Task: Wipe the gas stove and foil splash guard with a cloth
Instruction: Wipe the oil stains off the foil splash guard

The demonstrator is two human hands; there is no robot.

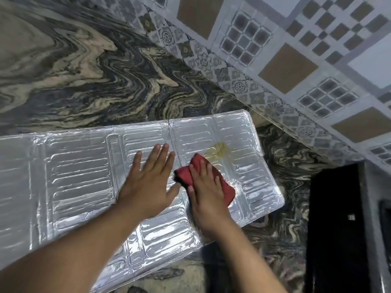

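Two bare hands work on a foil splash guard [80, 176] that lies flat and unfolded on a swirled dark-and-tan stone counter [74, 70], seen from the head camera looking steeply down. The guard is a silver sheet of several hinged panels, each embossed with rows of rounded bars; it runs from the left edge of the view toward the right, its right end near the tiled wall [296, 49] but apart from it.

Left hand [148, 182]: palm down on a middle panel, fingers [154, 157] spread and extended, gripping nothing, pressing the sheet against the counter.

Right hand [208, 189]: palm down on a red cloth [227, 190], fingers laid flat and close together over the folded fabric, pressing it onto the foil rather than curling around it. Cloth edges show beyond the hand on its left, far and right sides. The two hands lie just beside each other, the left thumb near the cloth's left corner.

A yellowish, oily-looking smear [218, 152] sits on the right-hand panel, just beyond the cloth's far tip; whether the fabric touches it cannot be told.

At the lower right, a black appliance surface [334, 218], probably the gas stove, sits on the counter beside the guard's right end, separated from it by a strip of stone. Patterned grey, white and brown tiles cover the wall along the upper right.
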